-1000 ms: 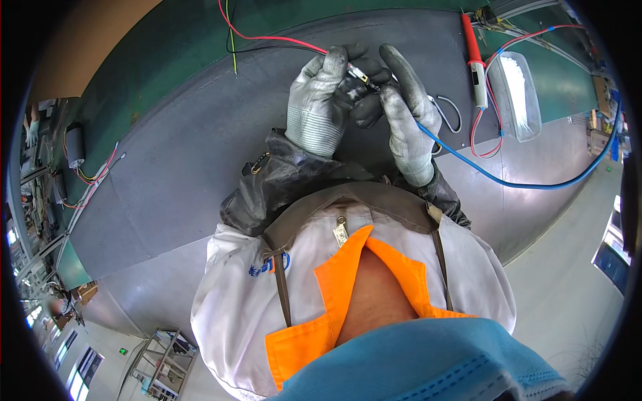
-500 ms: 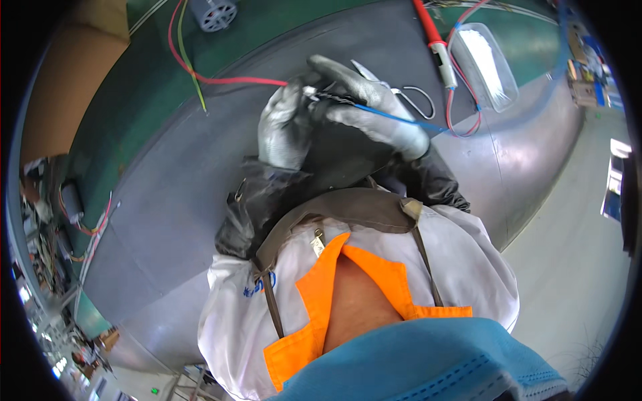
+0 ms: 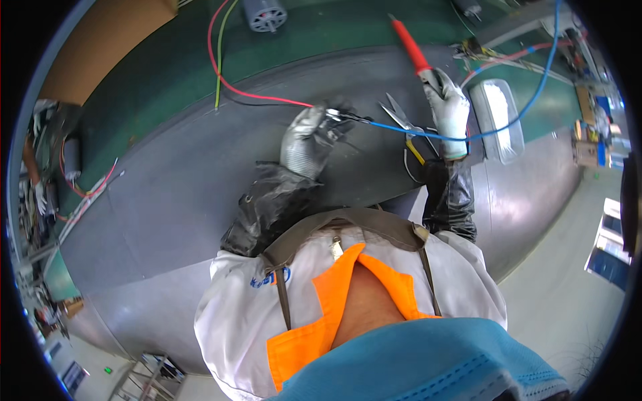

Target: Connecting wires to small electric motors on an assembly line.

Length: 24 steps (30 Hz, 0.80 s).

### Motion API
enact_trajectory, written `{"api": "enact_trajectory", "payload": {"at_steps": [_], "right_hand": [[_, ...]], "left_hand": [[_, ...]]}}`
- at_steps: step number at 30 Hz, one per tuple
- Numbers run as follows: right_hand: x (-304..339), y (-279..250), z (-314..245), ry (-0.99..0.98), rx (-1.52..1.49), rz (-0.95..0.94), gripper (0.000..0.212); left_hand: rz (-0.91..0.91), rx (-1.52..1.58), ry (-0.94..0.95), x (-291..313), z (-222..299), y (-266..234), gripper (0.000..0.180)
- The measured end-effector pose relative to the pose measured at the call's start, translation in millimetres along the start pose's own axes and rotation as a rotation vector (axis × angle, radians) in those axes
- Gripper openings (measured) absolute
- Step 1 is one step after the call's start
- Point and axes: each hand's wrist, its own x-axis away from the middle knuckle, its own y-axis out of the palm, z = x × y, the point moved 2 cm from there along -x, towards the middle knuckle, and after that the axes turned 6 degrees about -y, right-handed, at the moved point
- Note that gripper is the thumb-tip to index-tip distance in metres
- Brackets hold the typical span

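My left hand (image 3: 309, 137), in a grey-white work glove, is closed around a wire joint (image 3: 341, 115) with dark strands. A red wire (image 3: 267, 99) runs into it from the left, and a blue wire (image 3: 428, 134) leaves it to the right. My gloved right hand (image 3: 448, 110) is wrapped round the grey handle of a red wand-shaped tool (image 3: 411, 47), whose thin tip points away from me. The blue wire crosses at the right wrist. Between the hands lie scissors (image 3: 396, 115) and a yellow-handled tool (image 3: 414, 152), partly hidden.
A clear plastic box (image 3: 511, 137) of white strips stands right of my right hand. A grey motor (image 3: 265, 15) sits at the far side, near a yellow-green wire (image 3: 219, 73). Cardboard (image 3: 114, 47) stands far left; another motor (image 3: 71, 157) lies below it.
My right hand has left the wire joint, moved right and grasped the red tool, which now tilts to the left. My left hand still holds the joint. The view has shifted.
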Motion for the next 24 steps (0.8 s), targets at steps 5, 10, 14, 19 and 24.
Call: {"api": "enact_trajectory", "payload": {"at_steps": [5,10,14,19,24], "right_hand": [[-50,27,-75,0.063,-0.698,-0.247,0.044],[-87,90,-69,0.031,-0.772,-0.606,0.040],[-93,91,-72,0.005,-0.579,-0.664,0.034],[-80,63,-104,-0.093,-0.481,-0.559,0.032],[-58,-13,-52,0.094,-0.375,-0.387,0.035]], "left_hand": [[-0.033,0.018,0.049,-1,-4,-10,0.032],[-0.108,-0.011,0.045,-7,-4,-12,0.037],[-0.120,0.057,0.047,-4,-5,-1,0.034],[-0.072,0.072,-0.012,-2,-8,-24,0.024],[-0.150,0.028,-0.023,-1,-7,-27,0.033]]}}
